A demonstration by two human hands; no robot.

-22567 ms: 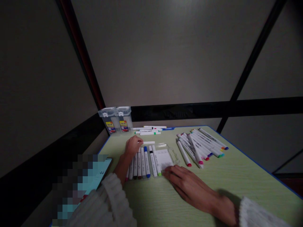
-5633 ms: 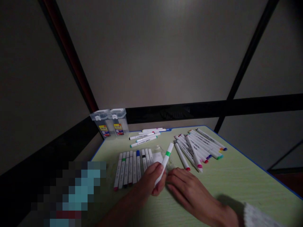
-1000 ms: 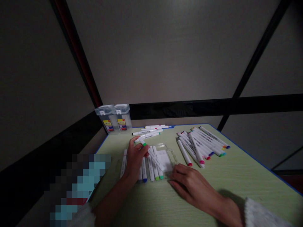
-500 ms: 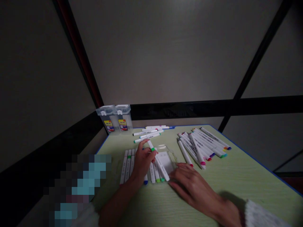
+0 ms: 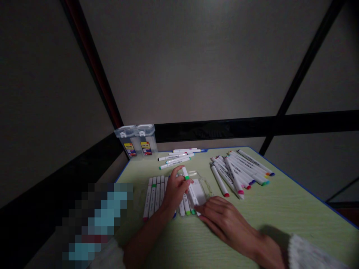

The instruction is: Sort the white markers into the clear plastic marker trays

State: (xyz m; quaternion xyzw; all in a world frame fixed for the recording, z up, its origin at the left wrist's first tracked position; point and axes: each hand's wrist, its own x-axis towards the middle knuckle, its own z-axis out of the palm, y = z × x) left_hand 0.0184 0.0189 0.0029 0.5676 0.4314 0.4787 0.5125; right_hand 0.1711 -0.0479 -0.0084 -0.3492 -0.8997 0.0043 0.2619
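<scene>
My left hand [image 5: 175, 192] pinches a white marker [image 5: 193, 194] with a green band near its upper end. The marker slants over a clear plastic case [image 5: 208, 186]. At its lower end, the closed fingertips of my right hand [image 5: 228, 220] are on the marker. To the left, several white markers [image 5: 153, 196] lie side by side in a row, partly hidden by my left hand and forearm. Beside the held one, a marker with a light green tip [image 5: 186, 207] lies in the same row.
A loose pile of white markers [image 5: 238, 170] with coloured ends lies at the right of the table [image 5: 283, 209]. Several more markers [image 5: 175, 162] rest at the back. Two clear lidded boxes [image 5: 146, 140] stand at the back left, near the wall panels.
The marker in my left hand has moved slightly right and lower over the case. My right hand's fingertips have come onto its lower end.
</scene>
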